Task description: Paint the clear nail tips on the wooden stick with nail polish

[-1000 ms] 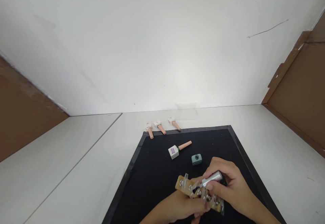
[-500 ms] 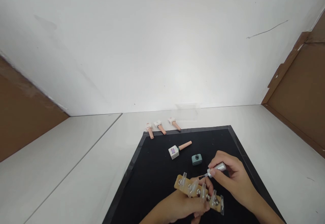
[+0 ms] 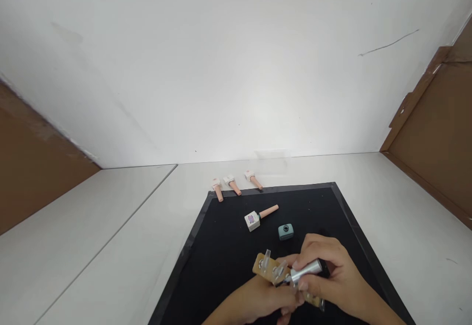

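Observation:
My left hand point(image 3: 263, 299) grips from below a tan holder strip point(image 3: 266, 265) that carries several clear nail tips. My right hand point(image 3: 332, 276) pinches a silver-handled polish brush point(image 3: 306, 270); its tip rests on the strip's middle nail tips. Both hands hover low over a black mat point(image 3: 221, 256). An open teal polish bottle point(image 3: 285, 231) stands just beyond the hands. Farther back lies a white-bodied bottle with a pink cap point(image 3: 260, 216).
Three small pink-capped bottles point(image 3: 232, 185) lie in a row on the white table point(image 3: 110, 226) just past the mat's far edge. A white wall rises behind. Brown panels flank the table at left point(image 3: 33, 167) and right point(image 3: 435, 138).
My right hand had lifted the brush toward the teal bottle half a second ago; now it has come back down onto the nail tips. The left hand and strip stayed nearly still.

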`<state>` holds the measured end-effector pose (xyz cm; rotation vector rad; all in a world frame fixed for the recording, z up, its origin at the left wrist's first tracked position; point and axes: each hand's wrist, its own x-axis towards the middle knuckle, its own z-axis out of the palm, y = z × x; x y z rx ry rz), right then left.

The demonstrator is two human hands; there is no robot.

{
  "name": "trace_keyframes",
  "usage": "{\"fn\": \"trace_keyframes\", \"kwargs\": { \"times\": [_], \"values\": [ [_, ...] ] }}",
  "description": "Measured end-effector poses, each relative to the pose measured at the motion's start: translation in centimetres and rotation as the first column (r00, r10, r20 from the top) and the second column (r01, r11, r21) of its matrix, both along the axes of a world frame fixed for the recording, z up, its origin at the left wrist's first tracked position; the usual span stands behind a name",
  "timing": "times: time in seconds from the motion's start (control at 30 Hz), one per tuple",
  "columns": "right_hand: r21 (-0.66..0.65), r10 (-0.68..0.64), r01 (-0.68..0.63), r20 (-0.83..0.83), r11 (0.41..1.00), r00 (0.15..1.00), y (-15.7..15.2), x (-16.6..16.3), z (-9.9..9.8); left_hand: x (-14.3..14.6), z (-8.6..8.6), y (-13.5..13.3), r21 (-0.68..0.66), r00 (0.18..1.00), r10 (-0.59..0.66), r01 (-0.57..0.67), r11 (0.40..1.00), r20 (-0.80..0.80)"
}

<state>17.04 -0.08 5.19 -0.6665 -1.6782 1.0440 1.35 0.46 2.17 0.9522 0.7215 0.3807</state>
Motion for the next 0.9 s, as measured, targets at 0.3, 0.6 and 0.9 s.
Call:
{"fn": "trace_keyframes", "kwargs": {
  "times": [0.3,0.6,0.9],
  "values": [
    [-0.050,-0.041,0.043,0.042,0.998,0.998,0.03,0.20,-0.19,0.05,-0.35,-0.12,0.006,0.997,-0.024,0.024,1.000,0.076],
    [-0.117,-0.124,0.132,0.079,0.984,0.989,0.07,0.33,-0.16,-0.14,-0.36,-0.28,-0.013,0.997,-0.027,0.028,1.000,0.079],
    [-0.146,-0.193,0.209,0.114,0.967,0.975,0.10,0.15,0.22,-0.26,-0.57,-0.42,-0.039,0.995,-0.029,0.033,0.999,0.096]
  ]
}}
